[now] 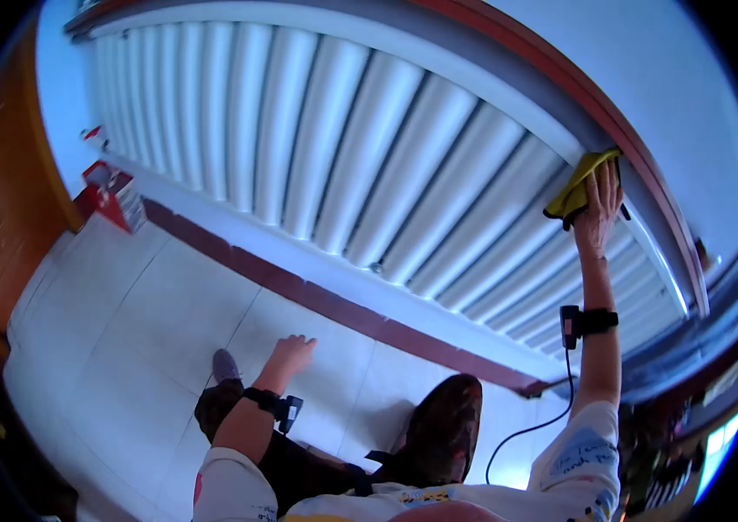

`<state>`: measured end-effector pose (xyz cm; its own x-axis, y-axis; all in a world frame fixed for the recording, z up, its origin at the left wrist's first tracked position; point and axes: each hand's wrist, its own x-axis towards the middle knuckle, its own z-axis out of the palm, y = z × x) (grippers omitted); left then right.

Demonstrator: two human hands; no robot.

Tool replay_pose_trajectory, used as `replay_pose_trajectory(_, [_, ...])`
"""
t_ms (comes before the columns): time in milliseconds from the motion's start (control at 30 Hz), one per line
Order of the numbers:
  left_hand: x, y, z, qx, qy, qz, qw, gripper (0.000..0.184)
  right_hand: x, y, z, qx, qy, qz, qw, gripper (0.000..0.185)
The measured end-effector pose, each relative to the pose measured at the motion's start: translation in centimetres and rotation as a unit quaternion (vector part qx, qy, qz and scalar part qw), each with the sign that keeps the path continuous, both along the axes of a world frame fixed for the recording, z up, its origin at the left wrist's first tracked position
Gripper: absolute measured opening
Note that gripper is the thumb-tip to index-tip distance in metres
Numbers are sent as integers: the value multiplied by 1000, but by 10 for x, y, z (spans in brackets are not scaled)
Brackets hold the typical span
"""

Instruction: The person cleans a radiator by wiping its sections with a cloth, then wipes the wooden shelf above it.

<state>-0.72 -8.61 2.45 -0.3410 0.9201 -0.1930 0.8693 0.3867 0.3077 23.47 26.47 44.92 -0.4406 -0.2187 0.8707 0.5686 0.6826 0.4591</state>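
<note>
Lying beneath right fingers (604,184): yellow cloth (571,197)

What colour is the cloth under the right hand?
The cloth is yellow-green with a dark edge, seen in the head view.

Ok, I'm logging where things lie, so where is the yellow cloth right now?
In the head view, the yellow cloth is toward the right side, under the person's right hand, at the upper edge of the white radiator.
</note>
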Motion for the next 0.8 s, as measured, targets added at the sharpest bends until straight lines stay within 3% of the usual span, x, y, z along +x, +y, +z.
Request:
replay_pose_trajectory(167, [5, 4, 3, -7, -10, 3, 1000, 31, -117, -63, 12, 17, -112, -6, 994, 62])
replay_pose_trajectory(467, [3, -5, 26, 15, -35, 38, 999, 29, -325, -130, 28, 83, -140, 40, 986, 72])
replay_pose_trajectory(667, [-4, 1, 30, 46, -26, 72, 996, 28, -418, -173, 34, 47, -208, -63, 975, 63])
replay_pose_trajectory(800, [-11, 0, 31, 75, 0, 65, 995, 34, -439, -213, 45, -8, -249, 24, 968, 56])
